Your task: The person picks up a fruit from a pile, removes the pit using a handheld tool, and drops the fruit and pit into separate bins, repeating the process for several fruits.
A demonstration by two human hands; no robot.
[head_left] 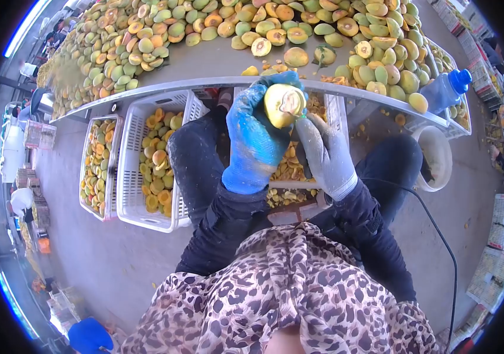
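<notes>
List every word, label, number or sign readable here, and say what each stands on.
None can be read.
The blue-capped bottle on the table shows no legible label.
The white crates bear no visible print.
The left hand and right hand wear unmarked gloves around the cut fruit.

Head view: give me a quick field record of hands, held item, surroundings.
left hand: blue glove, wrapped around a yellow fruit
right hand: grey glove, at the fruit's lower right side; any tool is not clear
fruit state: cut face up, hollow where the pit sits
table: metal, piled with green-yellow fruit, many halved
white crates: two on the floor to the left, holding fruit pieces
bottle: blue cap, at the table's right edge
bucket: white, below the bottle
</notes>
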